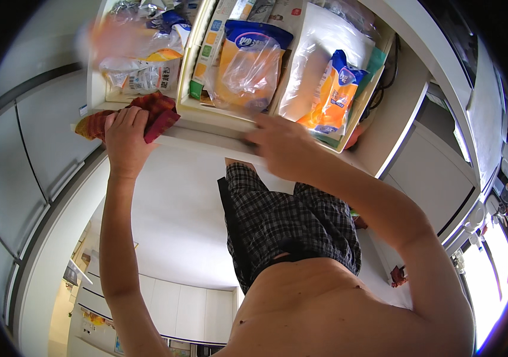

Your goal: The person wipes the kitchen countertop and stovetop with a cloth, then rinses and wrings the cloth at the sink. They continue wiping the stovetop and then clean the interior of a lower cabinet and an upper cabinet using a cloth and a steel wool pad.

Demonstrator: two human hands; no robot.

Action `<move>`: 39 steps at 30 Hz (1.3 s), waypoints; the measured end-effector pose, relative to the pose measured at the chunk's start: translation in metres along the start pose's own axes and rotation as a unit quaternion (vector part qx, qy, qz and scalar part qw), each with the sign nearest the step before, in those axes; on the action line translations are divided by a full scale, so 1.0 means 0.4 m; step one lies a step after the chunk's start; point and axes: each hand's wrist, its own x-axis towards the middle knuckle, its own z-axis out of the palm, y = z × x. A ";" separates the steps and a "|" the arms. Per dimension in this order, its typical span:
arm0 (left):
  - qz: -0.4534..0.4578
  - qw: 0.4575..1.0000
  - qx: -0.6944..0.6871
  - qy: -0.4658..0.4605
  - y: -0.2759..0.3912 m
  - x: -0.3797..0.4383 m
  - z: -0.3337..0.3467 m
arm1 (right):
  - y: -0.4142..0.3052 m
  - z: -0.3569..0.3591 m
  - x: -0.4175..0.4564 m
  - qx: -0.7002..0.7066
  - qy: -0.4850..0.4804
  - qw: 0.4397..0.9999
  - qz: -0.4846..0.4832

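Note:
My left hand [128,129] grips a crumpled red and orange cloth [162,111] at the front left corner of an open white drawer [211,142]. My right hand [276,140] is over the drawer's front edge, near the middle. It is blurred by motion, and whether it holds the dark smear at its fingertips cannot be made out. Just beyond it, a cream bin [205,105] holds a blue and orange plastic packet [249,58]. To the right, an orange and blue packet [336,96] lies on a white plastic bag [301,85].
A left-hand bin [115,96] holds several plastic packages [147,76]; a pinkish blur covers part of it. Dark cables [381,91] hang beside the right bin. Grey cabinet doors [53,147] stand at left. A reddish cloth-like item [398,276] lies low at right.

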 end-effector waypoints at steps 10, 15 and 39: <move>0.002 1.000 0.010 -0.006 0.007 0.018 0.016 | -0.176 0.012 0.194 0.057 0.013 0.998 0.016; -0.027 0.999 0.008 -0.038 0.001 -0.011 -0.004 | -0.026 -0.033 -0.069 0.018 -0.096 0.990 0.100; -0.005 1.000 -0.003 -0.010 -0.007 -0.008 0.014 | -0.121 0.042 0.054 0.006 0.032 0.999 0.031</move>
